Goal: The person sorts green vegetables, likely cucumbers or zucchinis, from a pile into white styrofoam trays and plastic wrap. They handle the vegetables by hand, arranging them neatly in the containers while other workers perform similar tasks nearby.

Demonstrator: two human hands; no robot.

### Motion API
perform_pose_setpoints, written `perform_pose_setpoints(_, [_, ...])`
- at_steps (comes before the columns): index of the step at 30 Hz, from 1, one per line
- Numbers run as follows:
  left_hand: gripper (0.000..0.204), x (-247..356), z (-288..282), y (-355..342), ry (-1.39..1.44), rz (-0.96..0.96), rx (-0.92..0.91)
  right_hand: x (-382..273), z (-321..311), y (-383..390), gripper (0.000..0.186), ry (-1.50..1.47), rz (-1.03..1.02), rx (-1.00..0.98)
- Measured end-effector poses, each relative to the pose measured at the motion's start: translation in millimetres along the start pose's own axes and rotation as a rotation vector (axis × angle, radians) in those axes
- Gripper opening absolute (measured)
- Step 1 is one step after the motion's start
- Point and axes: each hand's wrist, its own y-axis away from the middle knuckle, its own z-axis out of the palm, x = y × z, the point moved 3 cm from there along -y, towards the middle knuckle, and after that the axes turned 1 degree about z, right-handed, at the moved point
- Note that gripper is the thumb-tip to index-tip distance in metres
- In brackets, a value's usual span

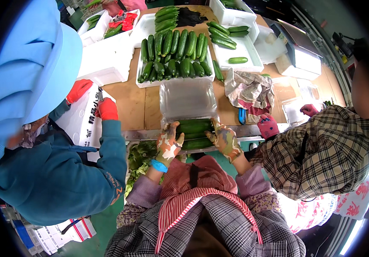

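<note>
At the table's front edge, several green cucumbers [194,135] lie side by side crosswise in what looks like a see-through plastic tray. My left hand [167,144], in a camouflage glove with a blue band at the wrist, grips their left end. My right hand [226,141], gloved alike, grips the right end. Both thumbs rest at the ends of the cucumbers, while the other fingers are partly hidden. Just beyond sit see-through plastic trays [188,99], apparently stacked. Behind these, a white foam box [174,81] holds two rows of upright cucumbers.
A co-worker at left, in red gloves, handles a white foam box [79,115]. Another at right, in pink gloves, is near a see-through tray [293,109]. A crumpled cloth [249,88] and a blue-handled tool [242,115] lie right. Leafy greens [139,160] sit below the edge.
</note>
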Motion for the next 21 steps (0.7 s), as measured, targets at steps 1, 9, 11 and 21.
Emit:
perform_pose_setpoints(1, [0.043,0.1,0.8,-0.9,0.014,-0.006,0.038,3.0,4.9,1.7,0.054,0.028,-0.007,0.003])
perform_pose_setpoints(9, [0.044,-5.0,-16.3,12.4,0.203,-0.146,0.058,36.8,-5.9,18.6,0.048,-0.136,0.002,0.229])
perform_pose_setpoints(11, [0.047,14.2,-17.9,12.4,0.014,-0.003,0.055,40.7,0.8,32.6,0.047,-0.024,0.029,0.21])
perform_pose_setpoints(21, [0.045,-8.1,-27.1,11.7,0.112,-0.154,0.152,23.0,-25.2,34.2,0.025,-0.012,-0.038,0.213])
